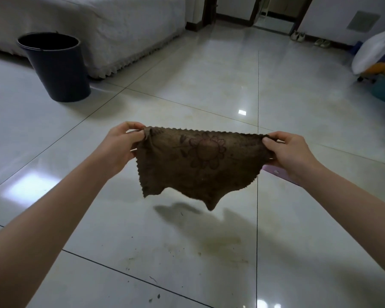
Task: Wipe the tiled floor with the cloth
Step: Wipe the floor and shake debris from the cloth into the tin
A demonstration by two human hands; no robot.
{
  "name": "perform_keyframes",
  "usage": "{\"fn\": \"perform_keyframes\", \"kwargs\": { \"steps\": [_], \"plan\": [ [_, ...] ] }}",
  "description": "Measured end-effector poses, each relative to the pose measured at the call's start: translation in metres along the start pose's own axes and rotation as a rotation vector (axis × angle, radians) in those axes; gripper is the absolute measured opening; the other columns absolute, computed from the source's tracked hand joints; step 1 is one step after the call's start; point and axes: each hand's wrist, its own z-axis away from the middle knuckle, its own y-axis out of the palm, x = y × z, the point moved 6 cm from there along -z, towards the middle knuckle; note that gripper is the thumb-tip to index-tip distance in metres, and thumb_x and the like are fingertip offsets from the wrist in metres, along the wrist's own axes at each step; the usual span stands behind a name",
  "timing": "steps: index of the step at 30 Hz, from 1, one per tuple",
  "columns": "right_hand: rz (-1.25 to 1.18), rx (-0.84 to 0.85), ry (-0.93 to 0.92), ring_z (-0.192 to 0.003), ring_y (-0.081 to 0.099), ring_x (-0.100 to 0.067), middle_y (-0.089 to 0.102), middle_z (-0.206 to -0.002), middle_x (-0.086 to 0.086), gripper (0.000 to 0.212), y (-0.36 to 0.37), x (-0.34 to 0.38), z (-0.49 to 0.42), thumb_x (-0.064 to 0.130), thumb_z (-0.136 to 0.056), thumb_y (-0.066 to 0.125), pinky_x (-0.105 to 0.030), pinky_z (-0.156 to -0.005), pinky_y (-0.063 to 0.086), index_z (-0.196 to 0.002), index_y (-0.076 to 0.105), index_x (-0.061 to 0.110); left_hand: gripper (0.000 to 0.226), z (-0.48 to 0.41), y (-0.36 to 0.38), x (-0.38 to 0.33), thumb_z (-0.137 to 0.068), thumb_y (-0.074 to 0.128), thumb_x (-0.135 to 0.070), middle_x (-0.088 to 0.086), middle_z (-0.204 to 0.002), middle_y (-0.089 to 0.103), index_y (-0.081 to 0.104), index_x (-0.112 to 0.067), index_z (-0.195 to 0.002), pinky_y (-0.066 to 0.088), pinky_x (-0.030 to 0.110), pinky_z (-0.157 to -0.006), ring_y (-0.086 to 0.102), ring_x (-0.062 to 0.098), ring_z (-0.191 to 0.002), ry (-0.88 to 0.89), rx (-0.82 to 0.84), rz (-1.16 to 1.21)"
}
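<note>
A brown cloth (198,165) with a flower pattern hangs spread in the air above the glossy tiled floor (187,90). My left hand (118,147) pinches its upper left corner. My right hand (291,154) pinches its upper right corner. The cloth's lower edge dangles free and casts a shadow on the tiles. Below it, a yellowish stain (216,243) and dark specks of dirt (142,265) mark the floor.
A dark bucket (56,67) stands at the back left beside a bed with a white lace-edged cover (111,27). A pink flat object (276,172) lies on the floor under my right hand. Bags (380,54) sit at the right; shoes (298,36) by the far doorway.
</note>
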Motion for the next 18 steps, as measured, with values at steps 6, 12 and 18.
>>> {"fn": "perform_keyframes", "kwargs": {
  "steps": [6, 12, 18],
  "plan": [
    [-0.077, -0.013, 0.137, -0.105, 0.063, -0.027, 0.061, -0.118, -0.016, 0.01, 0.02, -0.023, -0.026, 0.009, -0.099, 0.052, -0.036, -0.081, 0.056, -0.104, 0.06, 0.011, 0.014, -0.018, 0.012, 0.008, -0.096, 0.05, 0.0, 0.007, -0.093, 0.06, 0.055, -0.012, -0.098, 0.053, 0.035, -0.084, 0.06, 0.02, -0.081, -0.072, -0.072, -0.046],
    [-0.238, -0.079, 0.021, -0.104, 0.064, -0.024, 0.064, -0.114, -0.013, 0.011, 0.016, -0.008, -0.041, 0.012, -0.099, 0.053, -0.034, -0.086, 0.057, -0.106, 0.061, 0.012, 0.011, -0.033, 0.018, -0.011, -0.096, 0.053, -0.004, 0.005, -0.095, 0.062, 0.056, -0.013, -0.102, 0.054, 0.034, -0.088, 0.062, 0.017, -0.086, -0.008, -0.043, 0.034],
    [-0.374, -0.012, -0.052, -0.082, 0.064, -0.017, 0.064, -0.093, -0.005, 0.016, 0.013, -0.025, -0.009, 0.01, -0.099, 0.051, -0.024, -0.064, 0.057, -0.089, 0.062, 0.017, 0.016, -0.006, 0.005, 0.004, -0.096, 0.047, 0.001, 0.002, -0.083, 0.07, 0.056, -0.013, -0.094, 0.058, 0.029, -0.08, 0.068, 0.016, -0.08, 0.089, 0.11, 0.116]
  ]
}}
